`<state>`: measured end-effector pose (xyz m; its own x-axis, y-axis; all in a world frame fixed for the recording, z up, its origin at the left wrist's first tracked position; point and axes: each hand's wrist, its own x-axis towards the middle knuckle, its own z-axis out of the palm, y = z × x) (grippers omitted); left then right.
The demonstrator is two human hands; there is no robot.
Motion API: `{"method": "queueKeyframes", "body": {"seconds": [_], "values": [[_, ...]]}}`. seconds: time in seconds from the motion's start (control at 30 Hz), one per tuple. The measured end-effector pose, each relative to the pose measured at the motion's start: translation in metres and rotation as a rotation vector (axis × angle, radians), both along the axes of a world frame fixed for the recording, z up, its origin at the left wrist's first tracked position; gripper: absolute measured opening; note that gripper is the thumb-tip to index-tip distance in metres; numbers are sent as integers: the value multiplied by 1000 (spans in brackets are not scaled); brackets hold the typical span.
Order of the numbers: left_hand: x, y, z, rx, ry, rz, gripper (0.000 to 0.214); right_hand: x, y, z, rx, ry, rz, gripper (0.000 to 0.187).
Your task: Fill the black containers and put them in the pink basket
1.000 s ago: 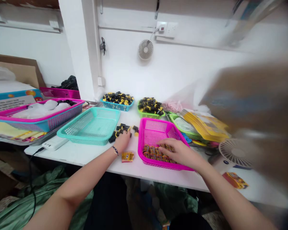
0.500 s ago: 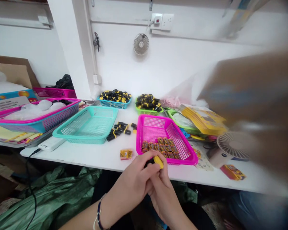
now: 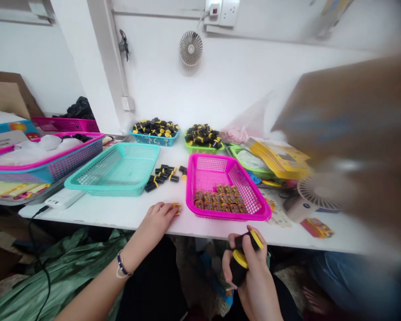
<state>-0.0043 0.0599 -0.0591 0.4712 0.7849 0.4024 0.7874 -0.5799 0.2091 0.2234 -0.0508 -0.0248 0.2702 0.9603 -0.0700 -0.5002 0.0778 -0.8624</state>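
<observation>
On the table's front part, my left hand [image 3: 158,219] has its fingertips closed over a small stack of yellow printed labels [image 3: 177,207], most of it hidden under the fingers. My right hand [image 3: 255,267] is low in front of the table edge, wrapped round two small black canisters with yellow lids; one canister [image 3: 238,267] is nearest me, the other [image 3: 250,240] sits above it. Between the hands and further back, a magenta basket [image 3: 217,166] holds several labelled canisters [image 3: 220,200] lying in rows at its near side.
Several unlabelled black canisters [image 3: 163,175] lie beside a turquoise basket [image 3: 113,178]. Behind are a blue basket [image 3: 158,140] and a green basket [image 3: 203,150] heaped with canisters. A small fan [image 3: 317,194] and another label stack [image 3: 317,227] are on the right. A white power strip [image 3: 63,199] lies left.
My hands were together round a canister; now they are apart. My left hand has moved left onto the labels, while my right has moved lower right, showing two canisters. The view has shifted slightly.
</observation>
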Motion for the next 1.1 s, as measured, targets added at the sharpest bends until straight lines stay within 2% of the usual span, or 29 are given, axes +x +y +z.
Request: {"method": "queueKeyframes", "body": {"seconds": [0.07,0.17,0.33,0.47,0.6,0.67,0.73,0.8,0.83,0.93,0.97,1.1], "values": [[-4,3,-8,-17,31,-7,38,6,-5,-9,-1,34,43,38],[-5,0,-10,-49,47,-10,39,10,-16,-30,-6,27,131,39],[-5,-5,2,-99,-12,12,42,11,-33,-62,-20,-6,195,63],[-8,-4,13,-119,-125,44,30,5,-33,-70,-6,38,177,57],[-7,-6,21,-131,-304,92,20,2,-25,-57,55,27,122,51],[0,-14,25,-141,-401,112,18,3,-21,-44,97,12,98,46],[12,-28,31,-196,-545,88,26,5,-18,-29,159,9,89,44],[27,-46,38,-325,-777,-20,35,7,-16,-13,211,35,81,41],[34,-55,41,-406,-891,-102,33,7,-16,-4,226,61,71,41],[53,-76,47,-625,-1084,-294,10,5,-18,19,251,144,43,39],[57,-81,47,-669,-1100,-297,11,4,-19,26,268,157,32,38],[66,-93,41,-752,-1075,-167,16,-1,-21,41,346,136,-9,35]]}}
